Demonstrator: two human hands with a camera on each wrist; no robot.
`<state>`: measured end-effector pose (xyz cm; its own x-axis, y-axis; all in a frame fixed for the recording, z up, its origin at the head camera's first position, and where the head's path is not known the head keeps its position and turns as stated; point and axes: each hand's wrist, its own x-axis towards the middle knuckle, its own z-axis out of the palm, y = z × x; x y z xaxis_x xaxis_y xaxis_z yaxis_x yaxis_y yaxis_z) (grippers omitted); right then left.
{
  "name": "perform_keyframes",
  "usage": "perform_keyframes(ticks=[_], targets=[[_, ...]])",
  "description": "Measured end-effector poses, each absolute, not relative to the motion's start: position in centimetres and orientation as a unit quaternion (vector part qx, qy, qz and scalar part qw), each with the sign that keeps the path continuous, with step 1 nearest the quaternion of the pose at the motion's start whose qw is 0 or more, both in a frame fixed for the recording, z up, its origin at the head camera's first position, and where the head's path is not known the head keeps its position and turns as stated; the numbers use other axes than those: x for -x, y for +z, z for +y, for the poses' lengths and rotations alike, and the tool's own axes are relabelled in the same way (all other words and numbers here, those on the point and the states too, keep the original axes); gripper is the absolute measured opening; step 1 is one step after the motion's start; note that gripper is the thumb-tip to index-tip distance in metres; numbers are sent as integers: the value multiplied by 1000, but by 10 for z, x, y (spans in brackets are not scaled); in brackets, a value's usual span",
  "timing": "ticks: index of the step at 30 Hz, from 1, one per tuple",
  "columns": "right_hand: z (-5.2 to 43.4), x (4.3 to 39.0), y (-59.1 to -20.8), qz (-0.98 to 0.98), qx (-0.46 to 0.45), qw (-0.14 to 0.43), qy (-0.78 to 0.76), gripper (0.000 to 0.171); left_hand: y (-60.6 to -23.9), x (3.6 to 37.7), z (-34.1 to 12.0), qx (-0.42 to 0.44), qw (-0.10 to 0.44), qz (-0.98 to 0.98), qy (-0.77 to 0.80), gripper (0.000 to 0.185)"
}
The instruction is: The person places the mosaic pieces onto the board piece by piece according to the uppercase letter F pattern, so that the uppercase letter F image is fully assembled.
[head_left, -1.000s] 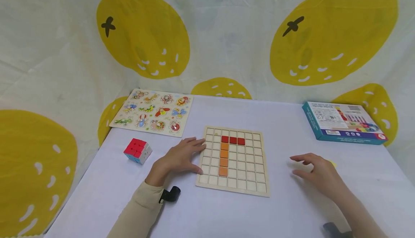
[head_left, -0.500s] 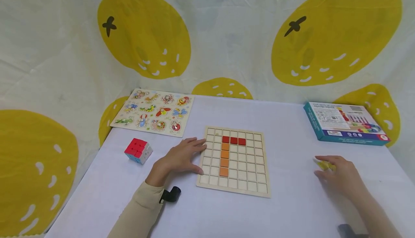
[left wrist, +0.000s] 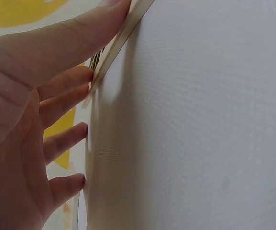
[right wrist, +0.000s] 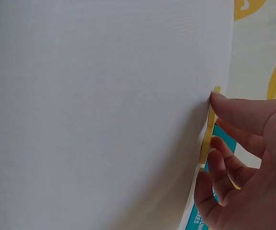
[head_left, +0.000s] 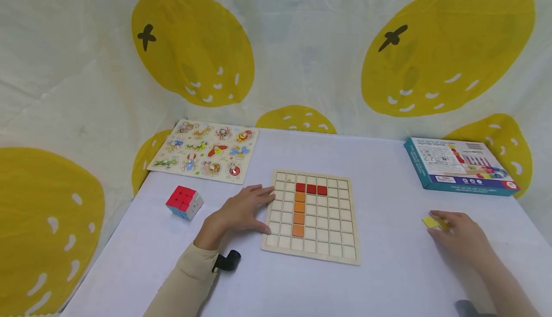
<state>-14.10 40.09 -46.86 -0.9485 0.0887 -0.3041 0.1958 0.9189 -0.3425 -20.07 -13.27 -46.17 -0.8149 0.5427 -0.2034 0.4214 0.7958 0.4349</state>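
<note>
A square wooden grid board (head_left: pixel 311 254) lies flat in the head view. It bears a row of red tiles (head_left: pixel 311 189) and a column of orange tiles (head_left: pixel 298 207) below the row's left end. My left hand (head_left: pixel 243 209) rests against the board's left edge, thumb and fingers spread apart. In the left wrist view, the thumb touches the board's edge (left wrist: pixel 121 40). To the right, my right hand (head_left: pixel 459 235) has thumb and fingertips around small flat yellow tiles (head_left: pixel 430 222) on the table. The right wrist view shows the thumb on a yellow tile (right wrist: pixel 206 143); other fingers curl beneath.
A red, white and blue puzzle cube (head_left: pixel 184 202) sits left of the left hand. Behind it lies an insect picture puzzle board (head_left: pixel 202 150). A teal-sided box (head_left: pixel 461 166) lies at the back right. A fruit-patterned cloth (head_left: pixel 306 43) hangs behind the white table (head_left: pixel 375 278).
My right hand has moved right, away from the board, and come down onto the yellow tiles, fingers closing around them. The left hand has kept its place at the board's edge.
</note>
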Motion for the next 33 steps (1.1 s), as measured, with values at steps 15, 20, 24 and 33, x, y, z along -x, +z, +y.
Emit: perform_keyframes(ticks=[15,20,24,33], targets=[[396,145,-462,945,-141,175,-238,77,-462,200,-134,-265,159,932,189,91],[393,143,-461,938,-162,170,-254,66,-463,200,-134,-265,158,933,186,92],[392,142,-460,939,-157,164,-257,59,-462,200,-133,-266,157,933,187,92],[379,142,-453,945,-124,137,-270,53,-463,200,-134,-269,154,932,186,91]])
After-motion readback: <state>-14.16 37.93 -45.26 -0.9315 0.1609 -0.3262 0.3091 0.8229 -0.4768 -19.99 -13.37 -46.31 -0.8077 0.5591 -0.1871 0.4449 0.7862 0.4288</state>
